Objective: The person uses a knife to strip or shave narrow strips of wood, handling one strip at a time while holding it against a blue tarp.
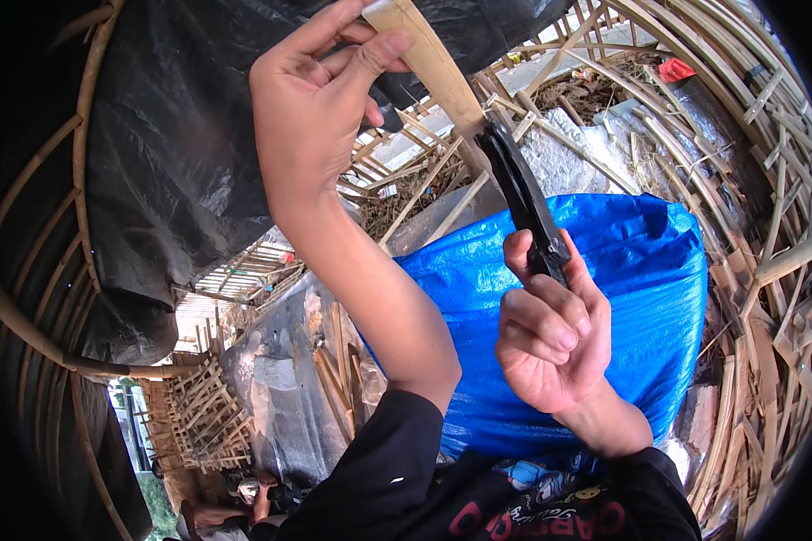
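your left hand [309,122] pinches a bamboo slat [435,70], your right hand [555,347] grips a black hand tool [525,194] at its end, seemingly positioning it, which calls for steady alignment.

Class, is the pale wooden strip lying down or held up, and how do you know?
Held up: the left hand pinches the strip near its upper end.

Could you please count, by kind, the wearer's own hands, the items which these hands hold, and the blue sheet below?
Left hand and right hand: 2
Pale strip, in the left hand: 1
Black tool, in the right hand: 1
Blue sheet: 1
Total: 5
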{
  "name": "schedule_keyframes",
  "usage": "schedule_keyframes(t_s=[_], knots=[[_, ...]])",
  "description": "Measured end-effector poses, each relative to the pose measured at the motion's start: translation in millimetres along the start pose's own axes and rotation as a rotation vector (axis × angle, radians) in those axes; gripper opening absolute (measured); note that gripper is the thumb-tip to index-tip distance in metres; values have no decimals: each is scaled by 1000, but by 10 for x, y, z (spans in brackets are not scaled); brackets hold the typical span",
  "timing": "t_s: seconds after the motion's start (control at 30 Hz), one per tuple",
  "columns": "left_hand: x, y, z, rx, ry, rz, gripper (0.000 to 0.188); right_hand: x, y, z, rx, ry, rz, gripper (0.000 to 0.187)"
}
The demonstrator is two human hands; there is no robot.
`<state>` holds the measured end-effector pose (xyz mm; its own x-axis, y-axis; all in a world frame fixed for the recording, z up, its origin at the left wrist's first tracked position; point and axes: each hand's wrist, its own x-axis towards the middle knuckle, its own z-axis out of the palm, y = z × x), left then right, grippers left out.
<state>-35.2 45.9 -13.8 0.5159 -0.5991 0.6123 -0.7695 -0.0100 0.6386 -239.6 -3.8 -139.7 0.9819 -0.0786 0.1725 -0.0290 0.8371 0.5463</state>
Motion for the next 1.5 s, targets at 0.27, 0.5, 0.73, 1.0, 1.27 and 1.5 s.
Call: schedule_keyframes(t_s=[0.27, 0.5, 0.73, 1.0, 1.27, 1.5], knots=[[24, 102, 47, -84, -7, -109, 37, -7, 4, 27, -9, -20, -3, 53], [27, 229, 87, -105, -28, -141, 37, 23, -70, -12, 149, -119, 69, 48], [26, 216, 103, -92, -23, -155, 37, 38, -72, -48, 144, -141, 79, 49], [27, 57, 18, -90, -11, -74, 36, 71, -51, -159, 150, -153, 98, 51], [24, 86, 21, -21, 74, -137, 35, 33, 61, -164, 29, -90, 37, 55], [53, 78, 59, -19, 113, -140, 35, 3, 76, -161, 62, -109, 61, 63]])
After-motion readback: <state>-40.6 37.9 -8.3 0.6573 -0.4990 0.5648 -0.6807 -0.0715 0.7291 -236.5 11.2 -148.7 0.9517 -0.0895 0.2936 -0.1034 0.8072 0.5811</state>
